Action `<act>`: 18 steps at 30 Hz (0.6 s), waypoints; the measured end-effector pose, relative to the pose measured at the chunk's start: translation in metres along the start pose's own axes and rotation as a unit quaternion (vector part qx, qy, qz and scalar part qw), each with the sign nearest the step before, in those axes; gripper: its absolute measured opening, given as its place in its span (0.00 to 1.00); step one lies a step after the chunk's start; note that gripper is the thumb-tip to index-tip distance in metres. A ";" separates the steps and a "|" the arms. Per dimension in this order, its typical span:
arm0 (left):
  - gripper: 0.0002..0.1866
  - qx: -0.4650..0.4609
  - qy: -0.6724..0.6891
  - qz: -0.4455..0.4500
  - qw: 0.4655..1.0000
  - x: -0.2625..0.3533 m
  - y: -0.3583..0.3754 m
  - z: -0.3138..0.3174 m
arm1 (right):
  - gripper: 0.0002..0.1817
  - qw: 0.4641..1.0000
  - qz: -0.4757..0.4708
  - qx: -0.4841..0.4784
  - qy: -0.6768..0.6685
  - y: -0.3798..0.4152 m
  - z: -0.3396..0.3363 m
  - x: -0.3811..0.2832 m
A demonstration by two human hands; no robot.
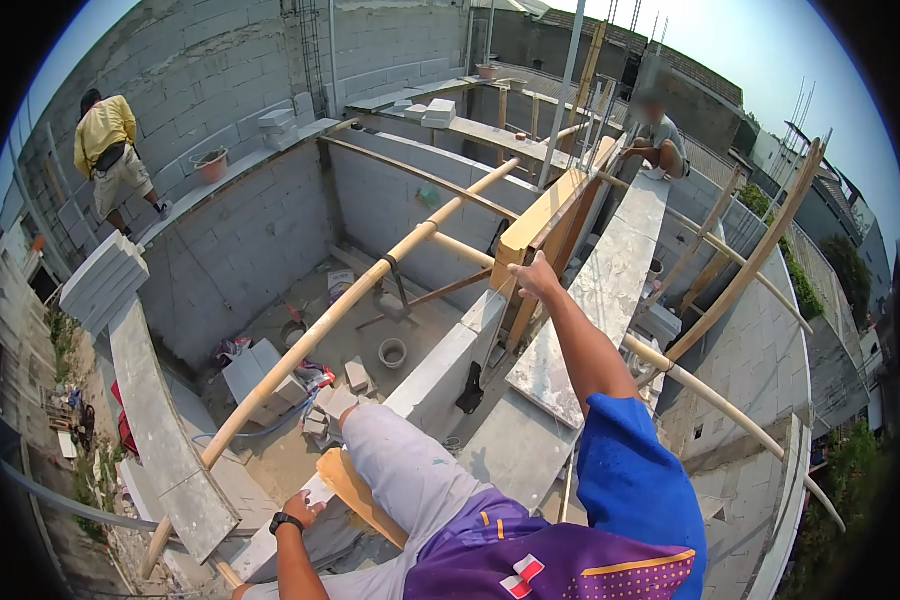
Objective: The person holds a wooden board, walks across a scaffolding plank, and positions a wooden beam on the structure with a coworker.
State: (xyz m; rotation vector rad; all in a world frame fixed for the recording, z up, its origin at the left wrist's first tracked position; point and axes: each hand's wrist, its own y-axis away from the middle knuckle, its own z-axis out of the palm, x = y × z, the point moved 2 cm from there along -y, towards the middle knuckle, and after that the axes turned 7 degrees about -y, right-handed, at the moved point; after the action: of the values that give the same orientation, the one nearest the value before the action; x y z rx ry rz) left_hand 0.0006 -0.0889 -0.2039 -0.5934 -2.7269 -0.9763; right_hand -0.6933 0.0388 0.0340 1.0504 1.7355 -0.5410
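Note:
My right hand [537,277] reaches forward to the near end of a yellowish wooden board [530,228], its fingers bent over the board's edge. Low in the view, my left hand [302,508], with a dark watch at the wrist, rests its spread fingers on the pale block wall top [262,552] and holds nothing. Between my legs lies a curved wooden piece [358,492]. A light block wall [435,372] runs forward from my knee towards the board, and a black clamp-like item [470,390] hangs beside it.
Bamboo poles [335,312] cross over a deep room with a bucket [392,352] and loose blocks [260,378]. A grey plank [595,300] runs along my right. One person [107,140] stands on the left wall; another [662,145] crouches at the plank's far end.

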 end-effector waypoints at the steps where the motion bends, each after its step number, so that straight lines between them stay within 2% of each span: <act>1: 0.41 0.000 0.002 0.000 1.000 0.000 -0.002 0.001 | 0.49 0.999 -0.008 0.037 0.015 -0.004 -0.018 -0.007; 3: 0.41 -0.003 0.003 -0.002 1.000 -0.007 -0.005 0.004 | 0.34 0.997 0.035 0.004 0.073 -0.018 -0.051 -0.022; 5: 0.41 0.001 -0.005 0.002 1.000 -0.005 -0.003 0.003 | 0.24 0.994 0.019 0.054 0.090 -0.035 -0.068 -0.017; 6: 0.41 0.003 -0.008 0.004 1.000 -0.003 -0.002 0.001 | 0.22 0.989 0.012 0.044 0.144 -0.059 -0.077 -0.004; 9: 0.41 -0.003 -0.002 -0.001 1.000 -0.005 -0.002 0.001 | 0.22 0.989 0.016 0.031 0.142 -0.060 -0.092 -0.009; 10: 0.41 -0.002 -0.003 0.002 1.000 -0.005 -0.003 0.000 | 0.17 0.984 0.008 0.074 0.164 -0.054 -0.093 -0.011; 13: 0.41 -0.003 0.005 0.001 1.000 -0.006 0.003 0.000 | 0.13 0.993 0.024 0.020 0.111 -0.051 -0.094 -0.005; 18: 0.40 0.006 0.022 0.002 1.000 -0.005 0.003 0.000 | 0.11 0.993 0.039 0.013 0.107 -0.044 -0.078 0.022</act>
State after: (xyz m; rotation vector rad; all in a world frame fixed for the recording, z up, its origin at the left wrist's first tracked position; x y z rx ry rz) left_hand 0.0064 -0.0879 -0.2036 -0.5687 -2.6891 -0.9606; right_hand -0.7738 0.0830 0.0406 1.2256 1.8694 -0.4140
